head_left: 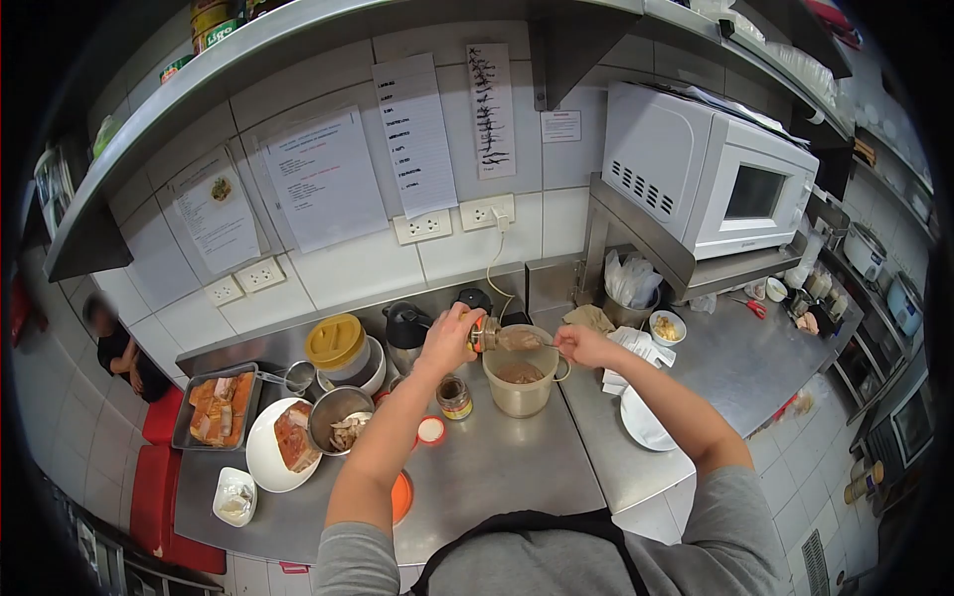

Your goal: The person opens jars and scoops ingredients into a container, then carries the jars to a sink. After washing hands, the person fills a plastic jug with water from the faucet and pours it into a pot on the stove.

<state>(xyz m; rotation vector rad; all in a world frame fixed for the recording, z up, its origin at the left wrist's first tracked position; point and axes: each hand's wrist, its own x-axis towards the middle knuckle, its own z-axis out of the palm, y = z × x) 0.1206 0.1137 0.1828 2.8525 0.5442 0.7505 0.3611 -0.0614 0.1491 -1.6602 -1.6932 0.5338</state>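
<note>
My left hand [452, 343] is wrapped round a glass jar [484, 335], which is tipped on its side with its mouth to the right. Below it stands a beige pitcher [520, 395] with brownish contents. At the pitcher's right rim, my right hand [584, 347] is closed on a thin utensil, seen only in part, that reaches toward the jar's mouth. Brownish matter shows between jar and hand, over the pitcher. Left of the pitcher, an open jar with a dark label [454, 398] stands upright. A red-rimmed lid [430, 430] lies near it.
Left are a tray of meat [248, 385], a white plate [261, 467], a metal bowl [320, 429] and a yellow-lidded tub [336, 343]. Right are a small bowl [668, 328], a white plate [641, 422] and a microwave [696, 169]. A person [129, 358] is at far left.
</note>
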